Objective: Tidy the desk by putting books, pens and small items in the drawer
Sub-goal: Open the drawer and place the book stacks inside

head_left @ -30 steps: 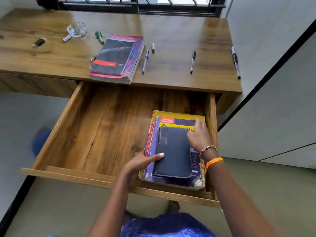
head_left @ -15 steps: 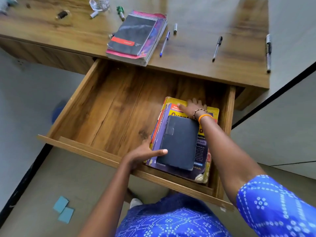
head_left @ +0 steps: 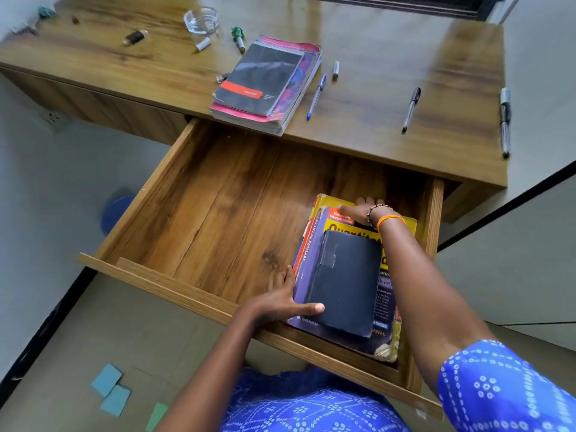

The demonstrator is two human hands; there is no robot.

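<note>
Wooden drawer [head_left: 218, 219] holds three stacked books [head_left: 343, 285], dark blue uppermost, both grips spread flat: left hand [head_left: 280, 302] at their side, right hand [head_left: 358, 212] on top; two books [head_left: 268, 82], three pens on the counter [head_left: 389, 42]

**Floor scraps and room edges around the work spot**

The grey floor [head_left: 124, 322] fills the view from 6 to 9 o'clock. On it, at 7 o'clock, lie 2 light blue paper squares [head_left: 107, 379], touching at a corner, one nearer the bottom edge than the other. Just beside them, toward 6 o'clock, a green slip [head_left: 156, 416] runs off the bottom edge. At 9 o'clock sits a round blue object [head_left: 117, 210], blurred and partly hidden. Above it, at 10 o'clock, a white wall socket [head_left: 54, 118] is set in the pale wall. A black skirting strip [head_left: 46, 325] runs along the floor at 8 o'clock. A dark window frame [head_left: 405, 4] crosses at 12 to 1 o'clock. Pale panels [head_left: 514, 260] with a dark seam [head_left: 505, 207] stand at 3 o'clock.
</note>
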